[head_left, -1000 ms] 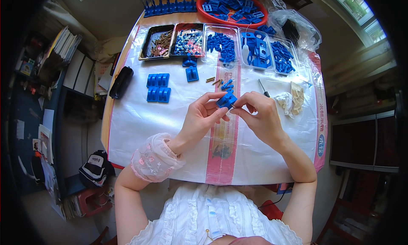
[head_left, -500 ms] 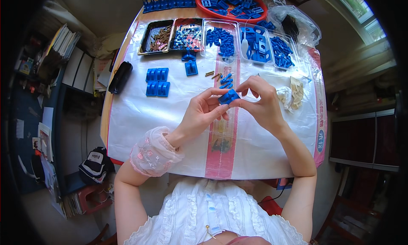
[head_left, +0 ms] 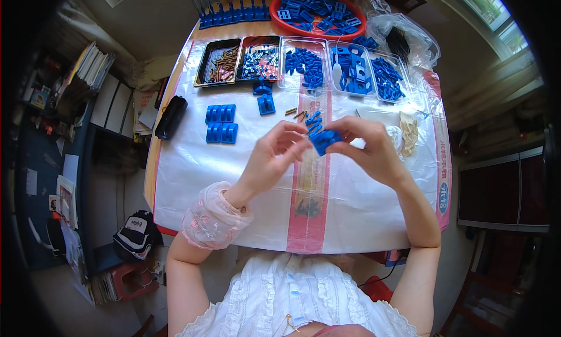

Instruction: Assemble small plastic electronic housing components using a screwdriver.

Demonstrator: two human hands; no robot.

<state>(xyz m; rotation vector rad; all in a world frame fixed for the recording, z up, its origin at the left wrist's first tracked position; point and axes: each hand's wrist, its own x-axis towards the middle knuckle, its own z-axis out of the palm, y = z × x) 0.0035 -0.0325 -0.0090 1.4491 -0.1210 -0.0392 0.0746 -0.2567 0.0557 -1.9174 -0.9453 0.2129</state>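
I have the blue block (head_left: 325, 142) pinched by its right side between the thumb and fingers of my right hand (head_left: 374, 147), held up over the counter (head_left: 149, 176). My left hand (head_left: 271, 155) is part open, fingers curled and blurred beside the block's left edge; I see nothing in it, and cannot tell whether a fingertip touches. With only one side gripped, the block could twist or slip if pushed off-centre. Dropped, it could scatter the blue pegs (head_left: 314, 122) just beyond; a careless knuckle could likewise roll the brass screws (head_left: 290, 111) across the slick sheet (head_left: 201, 185).
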